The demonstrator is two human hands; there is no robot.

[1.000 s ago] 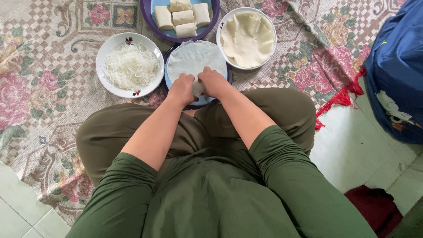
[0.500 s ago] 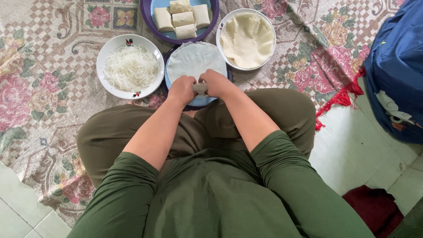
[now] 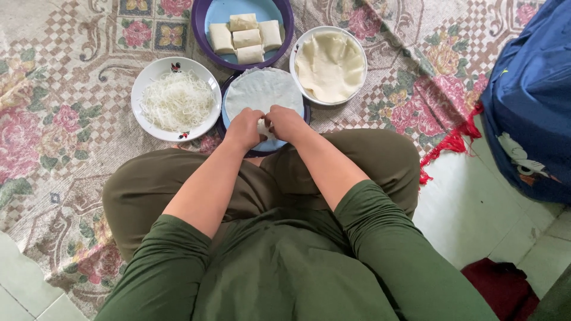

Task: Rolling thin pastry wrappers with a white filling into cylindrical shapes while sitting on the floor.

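near plate edge: the left hand (image 3: 244, 128) and right hand (image 3: 286, 122) cover the lower rim of the blue plate (image 3: 295, 113) and the wrapper's near edge
filling: a small pale bit (image 3: 262, 127) shows between the fingers; its kind cannot be told
purple plate (image 3: 199, 28): top cut off by the upper edge
blue bag (image 3: 529, 101): cut off at the right edge
dark red cloth (image 3: 499, 285): lower right, partly cut off

No packages, labels, signs or screens show here; only open dishes of food sit on the patterned floor mat, none of them wrapped or tagged.
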